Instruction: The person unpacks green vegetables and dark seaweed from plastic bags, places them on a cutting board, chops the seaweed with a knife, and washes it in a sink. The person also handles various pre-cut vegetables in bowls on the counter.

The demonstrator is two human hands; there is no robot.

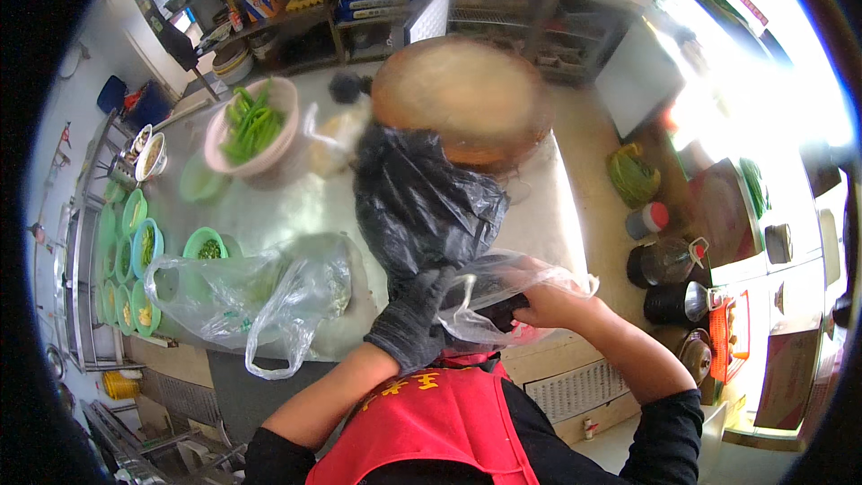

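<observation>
My left hand, in a dark grey knitted glove, grips the gathered lower end of a black plastic bag that bulges over the metal table. Bare, my right hand is partly inside a clear plastic bag close to my red apron; its fingertips are partly hidden, and something dark lies within that bag. Left of my gloved hand, another clear plastic bag rests on the table with its handles hanging over the near edge. A round wooden chopping block stands beyond the black bag.
On the metal table, a pink basket holds green peppers. Several small green bowls of cut food stand at the left. Bottles, a cabbage and an orange basket are on the right. Shelves stand behind.
</observation>
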